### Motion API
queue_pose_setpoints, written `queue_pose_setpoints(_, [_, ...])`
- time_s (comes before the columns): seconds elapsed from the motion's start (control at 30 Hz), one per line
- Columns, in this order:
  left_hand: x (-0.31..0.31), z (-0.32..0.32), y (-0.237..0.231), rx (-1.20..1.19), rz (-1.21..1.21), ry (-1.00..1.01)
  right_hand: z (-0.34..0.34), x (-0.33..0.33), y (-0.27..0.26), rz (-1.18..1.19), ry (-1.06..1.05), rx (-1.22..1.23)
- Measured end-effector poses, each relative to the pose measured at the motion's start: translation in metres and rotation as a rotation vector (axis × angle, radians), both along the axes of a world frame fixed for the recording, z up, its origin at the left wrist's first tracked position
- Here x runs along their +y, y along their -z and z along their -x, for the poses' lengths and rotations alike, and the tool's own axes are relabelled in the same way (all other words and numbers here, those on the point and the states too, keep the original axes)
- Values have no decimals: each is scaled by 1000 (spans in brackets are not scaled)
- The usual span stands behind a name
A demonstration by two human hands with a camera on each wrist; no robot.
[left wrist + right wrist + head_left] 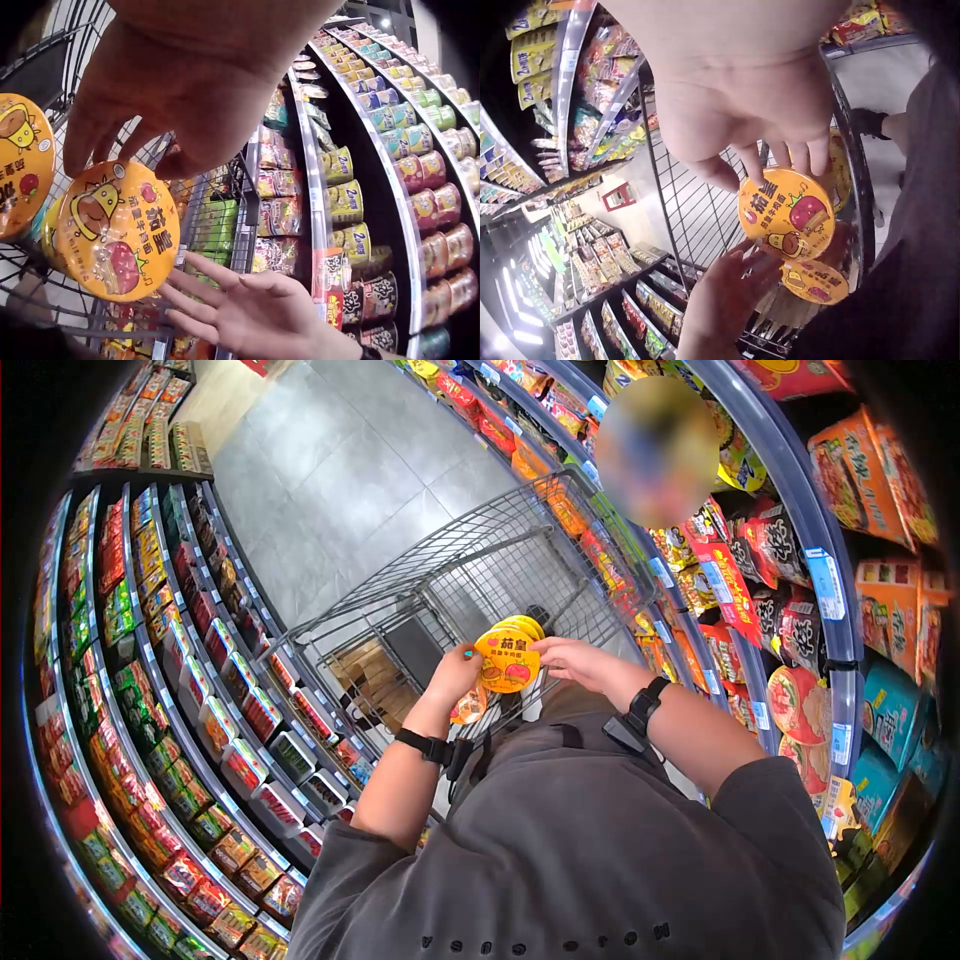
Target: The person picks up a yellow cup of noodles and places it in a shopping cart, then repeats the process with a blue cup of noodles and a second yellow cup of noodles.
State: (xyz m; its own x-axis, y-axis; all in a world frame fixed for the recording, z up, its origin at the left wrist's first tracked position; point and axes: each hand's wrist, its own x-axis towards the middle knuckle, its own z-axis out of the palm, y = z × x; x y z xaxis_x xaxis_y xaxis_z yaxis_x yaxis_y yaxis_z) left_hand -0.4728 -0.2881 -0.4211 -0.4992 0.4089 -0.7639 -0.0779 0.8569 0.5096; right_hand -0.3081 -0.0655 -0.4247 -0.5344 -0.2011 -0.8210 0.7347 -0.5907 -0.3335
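An instant noodle cup with a round orange lid [508,662] is in front of the person's body, above the shopping cart [430,560]. My left hand [455,675] grips it at one edge; in the right wrist view the left thumb lies at the lid's rim. On the other side my right hand [585,665] has its fingers extended, the fingertips right at the cup's edge. In the left wrist view this right hand [255,315] shows its palm and straight fingers. More matching noodle cups lie close by, one lid [22,161] at the left and another [816,282] below the held one.
Shelves of bagged noodles [735,575] curve along the right, close to the cart. Shelves of packets [125,680] stand on the left. A cardboard box [375,680] sits low in the cart. Grey tiled floor [330,450] stretches ahead.
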Motion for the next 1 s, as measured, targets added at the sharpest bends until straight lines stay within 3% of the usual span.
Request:
queue_pose_setpoints(0.37, [2, -1, 33, 24, 76, 68, 6, 7, 15, 21, -34, -39])
queue_pose_setpoints(0.53, [7, 1, 7, -53, 41, 58, 0, 11, 11, -43, -18, 3])
queue_pose_setpoints(0.7, [-13, 0, -7, 70, -20, 85, -4, 17, -16, -93, -5, 48])
queue_pose_setpoints(1.0, [-105, -4, -98, 131, -230, -60, -45, 12, -71, -186, 195, 172])
